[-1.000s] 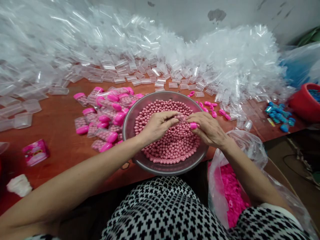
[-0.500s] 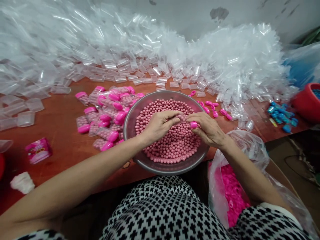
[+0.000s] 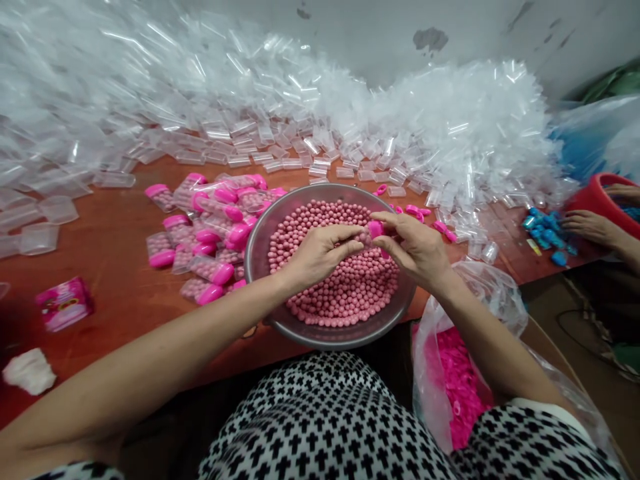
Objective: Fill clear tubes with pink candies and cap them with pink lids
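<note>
Above a metal bowl [image 3: 254, 293] of round pink candy balls [image 3: 335, 293], my two hands meet. My left hand [image 3: 325, 252] is closed on a small clear plastic tube [image 3: 363, 236] with pink balls in it, mostly hidden by the fingers. A bright pink cap [image 3: 375, 231] is pinched in my right hand [image 3: 417, 248], at the tube's open end. Whether the cap is fully seated I cannot tell. Left of the bowl lies a heap of filled, pink-capped tubes [image 3: 210, 233].
Empty clear tubes [image 3: 300, 143] are piled along the back. Loose pink caps [image 3: 415, 211] lie right of the bowl; a plastic bag [image 3: 463, 393] holds more. Another person's hand [image 3: 593, 227] is by blue pieces [image 3: 543, 233] and a red bowl [image 3: 595, 193]. A pink packet [image 3: 64, 303] lies left.
My right hand has brought the pink cap left onto the end of the tube in my left hand. Another person's hands have come into view at the right by the red bowl.
</note>
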`<state>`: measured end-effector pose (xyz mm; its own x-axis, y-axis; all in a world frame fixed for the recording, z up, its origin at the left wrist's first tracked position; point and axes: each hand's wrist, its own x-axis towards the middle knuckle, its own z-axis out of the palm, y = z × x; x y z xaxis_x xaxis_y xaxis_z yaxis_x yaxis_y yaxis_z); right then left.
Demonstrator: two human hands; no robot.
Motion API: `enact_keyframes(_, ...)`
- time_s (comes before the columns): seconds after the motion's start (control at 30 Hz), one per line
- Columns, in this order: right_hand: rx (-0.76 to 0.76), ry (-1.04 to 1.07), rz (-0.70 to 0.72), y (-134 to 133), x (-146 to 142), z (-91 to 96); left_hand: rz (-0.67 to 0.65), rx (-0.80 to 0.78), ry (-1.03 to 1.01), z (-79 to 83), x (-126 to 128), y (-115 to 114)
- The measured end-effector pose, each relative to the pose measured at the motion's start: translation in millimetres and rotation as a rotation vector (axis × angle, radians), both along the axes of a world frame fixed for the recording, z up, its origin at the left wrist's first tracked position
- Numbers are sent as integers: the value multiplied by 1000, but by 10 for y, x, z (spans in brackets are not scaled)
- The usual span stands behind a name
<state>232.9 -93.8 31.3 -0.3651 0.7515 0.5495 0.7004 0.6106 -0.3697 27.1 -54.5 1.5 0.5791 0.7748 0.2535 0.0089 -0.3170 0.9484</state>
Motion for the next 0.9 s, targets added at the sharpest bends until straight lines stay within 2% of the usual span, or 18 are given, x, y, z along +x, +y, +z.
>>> enact_keyframes(0.17, -14, 1, 45, 0, -34, -30, 80, 92, 37, 64, -34, -49)
enact_keyframes(0.3, 16, -61, 124, -19, -30, -2, 134, 167, 37, 46, -36, -65)
enact_keyframes(0.4, 64, -164, 152, -14, -19, 13, 159, 278, 56, 10, -29, -61)
enact_keyframes(0.5, 93, -292, 119, 14, -12, -12, 177, 423, 112, -18, -34, -50)
enact_keyframes(0.6, 110, -320, 112, 26, -13, -59, 195, 525, 183, -32, -54, -50)
enact_keyframes(0.73, 73, -181, 175, -76, -6, -79, 161, 550, 158, -28, -74, -85)
enact_keyframes(0.83, 17, -145, 114, -216, -3, -72, 129, 539, 135, -21, -61, -120)
enact_keyframes(0.9, 82, -199, 54, -281, -11, -83, 116, 555, 150, -23, -44, -133)
